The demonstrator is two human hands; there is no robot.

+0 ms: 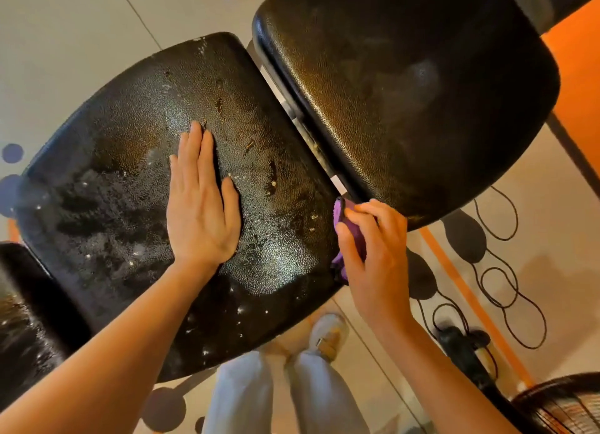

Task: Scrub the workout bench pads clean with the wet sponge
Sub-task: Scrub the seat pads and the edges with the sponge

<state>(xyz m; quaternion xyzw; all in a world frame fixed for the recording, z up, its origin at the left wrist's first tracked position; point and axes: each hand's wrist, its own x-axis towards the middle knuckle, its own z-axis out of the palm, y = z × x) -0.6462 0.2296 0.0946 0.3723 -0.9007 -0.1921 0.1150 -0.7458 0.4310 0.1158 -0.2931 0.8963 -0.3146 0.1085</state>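
Left hand (201,213) lies flat, fingers straight, on the wet middle pad (130,180). Right hand (373,248) has its grip clamped on the purple sponge (339,211) at that pad's edge, beside the next pad (406,92).

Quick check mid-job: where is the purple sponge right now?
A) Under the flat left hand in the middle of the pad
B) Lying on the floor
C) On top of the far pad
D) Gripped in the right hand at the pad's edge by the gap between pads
D: the right hand curls round the purple sponge at the near pad's edge by the gap, while the left hand lies flat and empty on that pad.
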